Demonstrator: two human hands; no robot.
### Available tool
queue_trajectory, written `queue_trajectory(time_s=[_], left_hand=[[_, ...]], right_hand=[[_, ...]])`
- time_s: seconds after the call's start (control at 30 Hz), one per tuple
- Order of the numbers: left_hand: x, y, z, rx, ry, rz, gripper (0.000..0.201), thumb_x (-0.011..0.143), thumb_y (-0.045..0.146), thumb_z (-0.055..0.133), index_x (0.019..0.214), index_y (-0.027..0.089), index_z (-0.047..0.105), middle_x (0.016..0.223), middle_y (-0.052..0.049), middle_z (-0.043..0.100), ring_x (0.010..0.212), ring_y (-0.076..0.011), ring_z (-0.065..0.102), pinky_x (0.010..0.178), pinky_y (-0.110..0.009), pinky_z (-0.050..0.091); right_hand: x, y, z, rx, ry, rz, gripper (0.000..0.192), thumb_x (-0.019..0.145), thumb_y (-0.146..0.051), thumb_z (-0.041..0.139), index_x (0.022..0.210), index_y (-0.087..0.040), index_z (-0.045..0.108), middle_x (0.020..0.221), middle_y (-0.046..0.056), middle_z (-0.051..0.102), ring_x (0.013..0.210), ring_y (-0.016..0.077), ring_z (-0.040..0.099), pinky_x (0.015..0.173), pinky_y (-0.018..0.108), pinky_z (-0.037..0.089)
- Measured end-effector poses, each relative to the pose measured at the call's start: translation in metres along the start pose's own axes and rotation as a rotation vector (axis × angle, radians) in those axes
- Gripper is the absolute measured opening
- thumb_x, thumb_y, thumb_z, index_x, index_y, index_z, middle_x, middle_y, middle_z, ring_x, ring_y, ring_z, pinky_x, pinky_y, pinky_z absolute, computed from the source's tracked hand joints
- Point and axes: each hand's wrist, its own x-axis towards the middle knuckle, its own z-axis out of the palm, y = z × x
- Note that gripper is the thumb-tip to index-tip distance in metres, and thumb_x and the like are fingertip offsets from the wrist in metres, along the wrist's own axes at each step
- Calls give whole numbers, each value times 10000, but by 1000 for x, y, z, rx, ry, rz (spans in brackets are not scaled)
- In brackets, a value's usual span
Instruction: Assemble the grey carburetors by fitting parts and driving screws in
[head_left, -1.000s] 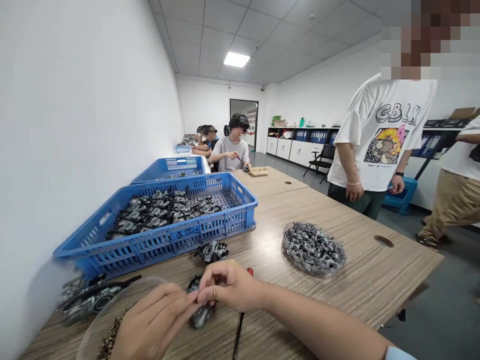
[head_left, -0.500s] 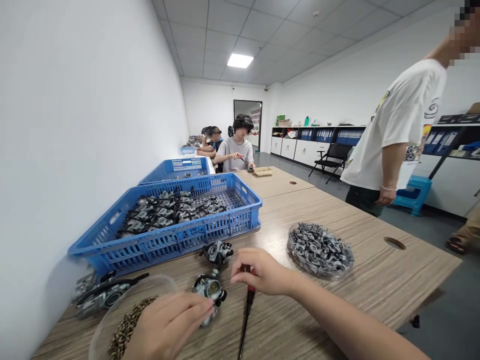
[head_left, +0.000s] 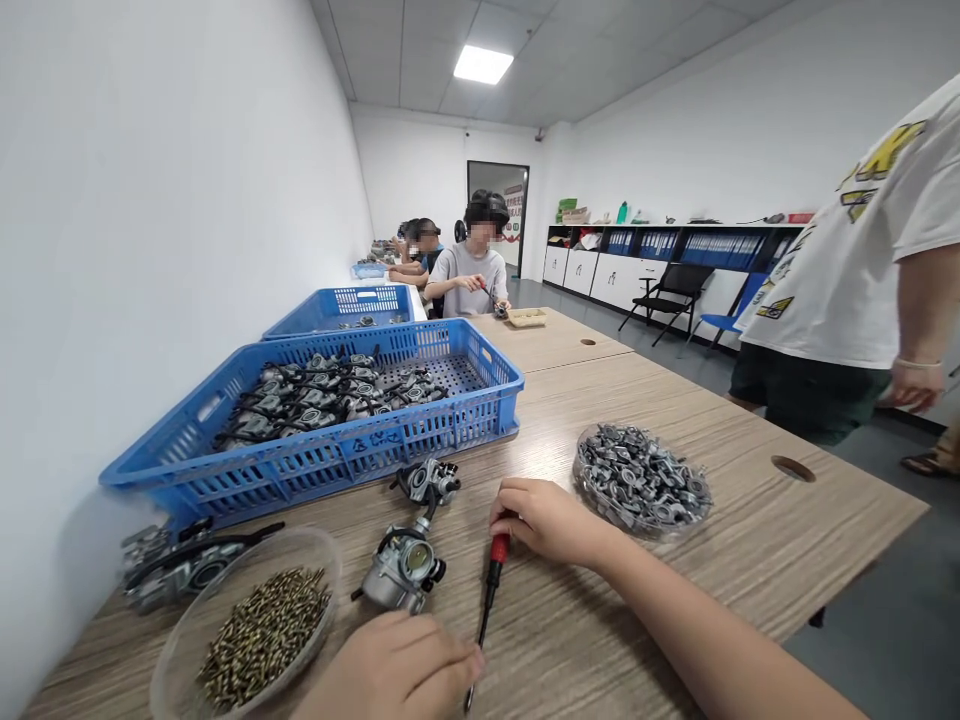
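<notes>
Gripping the red handle of a black-shafted screwdriver [head_left: 486, 600], the right hand [head_left: 541, 520] is closing its fingers around the grip while the tool is slanting down toward the near edge of the wood-grain surface [head_left: 750, 560]. The left hand [head_left: 394, 672] is resting low at the bottom of the head view, fingers curled loosely beside the screwdriver's tip; whether it is pinching anything cannot be told. Just beyond it a grey metal carburettor [head_left: 401, 568] is lying on the surface, and a second grey carburettor [head_left: 429, 482] is sitting a little farther off, near the wall of a blue slotted plastic crate [head_left: 337, 465] that is holding many more such parts. To the left a clear round dish of brass-coloured screws [head_left: 259, 635] is standing close to the left hand, with a dark grey carburettor with a black lever [head_left: 180, 565] beside the white wall. To the right of the right hand a clear round dish of small grey metal fittings [head_left: 641, 485] is sitting near it. A person in a white printed T-shirt [head_left: 847, 290] is standing at the far side, and other people are sitting farther along.
</notes>
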Motion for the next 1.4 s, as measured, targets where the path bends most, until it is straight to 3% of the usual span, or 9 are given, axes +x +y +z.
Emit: queue_trajectory(time_s=[0.13, 0.5, 0.7, 0.8, 0.93, 1.2, 1.4], left_hand=[[-2, -2, 10, 24, 11, -32, 382, 1225, 190, 371, 1148, 169, 744, 986, -33, 829, 822, -199, 716, 707, -360, 518], [1, 1, 10, 24, 11, -105, 294, 1189, 150, 483, 1002, 160, 709, 993, -43, 727, 881, -215, 568, 775, -398, 373], [0, 1, 20, 44, 19, -90, 239, 1176, 152, 541, 1026, 184, 724, 904, -4, 707, 842, -208, 562, 900, -416, 411], [-3, -1, 24, 42, -4, -111, 139, 1127, 126, 641, 1059, 206, 731, 900, 17, 739, 857, -203, 593, 1005, -431, 419], [-7, -2, 25, 28, -52, -137, 125, 1085, 121, 701, 1027, 228, 730, 902, 19, 772, 878, -205, 615, 997, -423, 435], [-3, -5, 6, 3, 18, -158, 136, 1144, 146, 620, 1124, 201, 742, 1055, -13, 813, 993, -228, 641, 883, -417, 412], [-8, -18, -10, 106, 105, -414, 215, 1107, 180, 656, 1317, 184, 705, 1320, -125, 700, 1238, -305, 607, 1062, -460, 488]], right_hand=[[0, -1, 9, 34, 26, 17, 36, 1073, -196, 759, 1045, -188, 779, 1039, 56, 774, 981, 206, 730, 901, 300, 556], [11, -8, 25, -24, 38, -61, 129, 1082, -133, 680, 1075, -187, 796, 1042, 72, 741, 968, 214, 686, 879, 313, 526], [15, -18, 29, 15, -48, -147, 163, 1073, -126, 679, 1067, -196, 826, 1038, 66, 751, 939, 206, 698, 849, 300, 527], [16, -20, 28, 42, -80, -137, 182, 1081, -137, 681, 1074, -203, 851, 1041, 75, 766, 960, 211, 717, 884, 309, 541], [16, -20, 26, 70, -86, -100, 188, 1072, -128, 694, 1068, -207, 865, 1021, 71, 785, 959, 212, 729, 894, 313, 547], [14, -17, 22, 134, -75, 3, 153, 1005, -116, 780, 1094, -214, 856, 1025, 64, 818, 969, 224, 759, 900, 316, 558], [13, -18, 17, 303, -93, 149, 259, 937, -96, 807, 1177, -191, 790, 963, 32, 841, 859, 207, 781, 805, 298, 558]])
